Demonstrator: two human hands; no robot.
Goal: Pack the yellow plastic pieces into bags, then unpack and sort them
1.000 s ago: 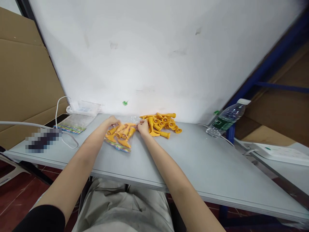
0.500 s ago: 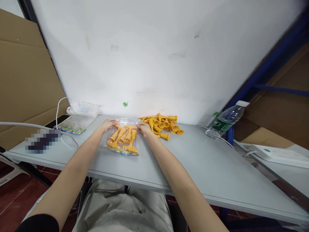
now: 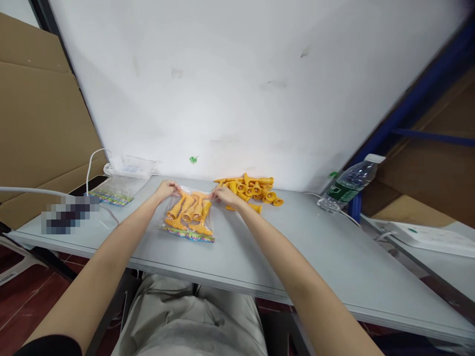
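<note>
A clear plastic bag (image 3: 190,230) lies on the grey table, with a colourful printed strip along its near edge. Inside it are several orange-yellow plastic pieces (image 3: 188,210), shaped like small hammers with flared, hollow ends. My left hand (image 3: 167,189) pinches the bag's far left corner. At the far right corner, my right hand (image 3: 222,194) grips the bag between thumb and fingers. Just beyond and right of that hand, a loose pile of the same orange-yellow pieces (image 3: 256,189) rests against the white wall, partly covered by the hand.
Left on the table (image 3: 297,247) lie another clear bag (image 3: 117,188), a dark phone-like device (image 3: 87,185), a white cable (image 3: 88,170) and a blurred-out object (image 3: 69,216). A water bottle (image 3: 349,184) leans at the right, near a white power strip (image 3: 430,240).
The bag's far edge has been drawn tighter and lower between my hands. Both hands have closed into firmer pinches at its corners, and the bag lies flatter.
</note>
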